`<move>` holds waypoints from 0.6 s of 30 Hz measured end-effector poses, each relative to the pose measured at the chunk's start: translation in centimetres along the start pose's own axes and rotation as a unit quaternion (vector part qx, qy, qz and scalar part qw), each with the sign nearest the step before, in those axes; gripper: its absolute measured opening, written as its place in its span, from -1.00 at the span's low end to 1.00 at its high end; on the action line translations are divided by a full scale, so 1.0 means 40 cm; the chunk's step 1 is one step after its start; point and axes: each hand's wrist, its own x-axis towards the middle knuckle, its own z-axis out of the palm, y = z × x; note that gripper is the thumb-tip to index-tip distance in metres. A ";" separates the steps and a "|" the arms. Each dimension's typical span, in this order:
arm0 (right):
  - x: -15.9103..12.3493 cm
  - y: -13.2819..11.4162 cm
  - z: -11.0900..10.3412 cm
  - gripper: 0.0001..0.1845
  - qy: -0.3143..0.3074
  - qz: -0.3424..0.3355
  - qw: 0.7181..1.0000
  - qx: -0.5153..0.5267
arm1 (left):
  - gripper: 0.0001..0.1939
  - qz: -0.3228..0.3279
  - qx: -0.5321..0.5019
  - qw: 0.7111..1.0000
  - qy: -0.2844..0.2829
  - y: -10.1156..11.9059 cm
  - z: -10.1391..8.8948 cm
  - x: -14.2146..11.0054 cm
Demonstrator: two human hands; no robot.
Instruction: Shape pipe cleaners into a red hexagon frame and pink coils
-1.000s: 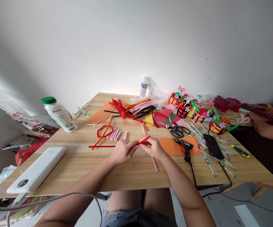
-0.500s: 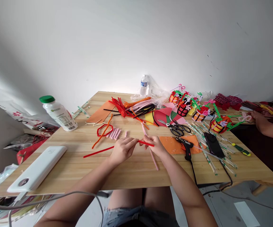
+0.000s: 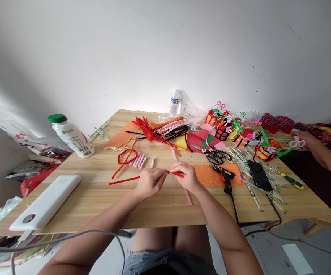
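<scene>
Wooden table point(image 3: 96, 198): red pipe cleaner point(image 3: 125, 180) pinched between both hands, left hand point(image 3: 150, 182), right hand point(image 3: 187, 176)

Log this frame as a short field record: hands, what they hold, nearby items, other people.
left hand: pinches red pipe cleaner, whose long end trails left over the table
right hand: grips the same pipe cleaner's short right end
under right hand: pink pipe cleaner lying flat
left of hands: small pink rolls, red loop
right of hands: glue gun, scissors, phone
far left: white bottle
other person: an arm at the right edge
</scene>
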 end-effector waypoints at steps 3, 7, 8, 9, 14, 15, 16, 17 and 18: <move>-0.005 -0.012 -0.008 -0.81 -0.032 -0.181 0.964 -0.191 | -0.67 -0.109 -0.128 0.983 -0.066 0.003 -0.011 0.006; -0.003 -0.010 -0.008 -0.86 0.054 -0.185 0.948 -0.255 | -0.68 -0.140 -0.155 0.977 -0.043 -0.012 -0.007 0.005; -0.001 -0.005 -0.008 -0.87 0.090 -0.147 0.956 -0.236 | -0.72 -0.114 -0.120 0.986 -0.017 -0.017 -0.002 0.003; 0.001 0.001 -0.008 -0.87 0.122 -0.099 0.965 -0.209 | -0.75 -0.077 -0.074 0.994 0.013 -0.023 0.002 0.001; 0.013 0.015 -0.002 -0.60 0.120 0.176 0.977 -0.006 | -0.78 0.113 0.132 0.976 0.129 -0.039 0.010 -0.005; 0.013 0.012 0.002 -0.57 0.096 0.234 0.965 0.066 | -0.75 0.131 0.156 0.969 0.139 -0.039 0.008 -0.005; 0.013 0.008 0.008 -0.53 0.066 0.286 0.945 0.142 | -0.72 0.144 0.176 0.963 0.144 -0.038 0.006 -0.005; 0.012 0.003 0.015 -0.50 0.034 0.325 0.921 0.212 | -0.70 0.154 0.191 0.959 0.143 -0.037 0.004 -0.005; 0.010 -0.002 0.021 -0.48 0.001 0.347 0.899 0.267 | -0.69 0.164 0.202 0.955 0.139 -0.036 0.002 -0.005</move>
